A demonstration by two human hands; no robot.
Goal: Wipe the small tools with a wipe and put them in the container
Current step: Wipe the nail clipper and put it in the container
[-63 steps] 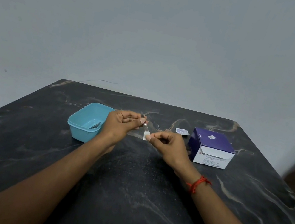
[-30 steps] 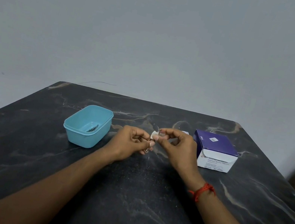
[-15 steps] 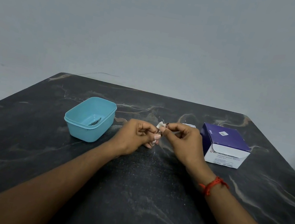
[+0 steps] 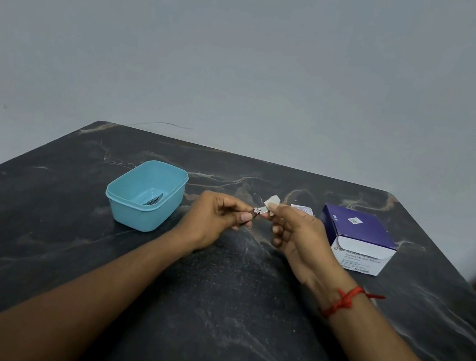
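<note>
Near the centre of the frame the left hand [image 4: 217,219] pinched a small metal tool [image 4: 257,211] between thumb and fingertips, the fingers clamped on its dark end. The right hand [image 4: 296,238] met it from the right, thumb and forefinger closed on a white wipe [image 4: 272,201] pressed against the tool's shiny end, part of the wipe sticking up above the fingers. Both hands were held over the dark marbled table [image 4: 221,320]. Left of centre stood the open blue container [image 4: 145,195], with thin metal tools [image 4: 153,199] lying inside. At the right sat a purple and white box of swabs [image 4: 358,239]; a small sachet [image 4: 301,209] lay just behind the right hand
</note>
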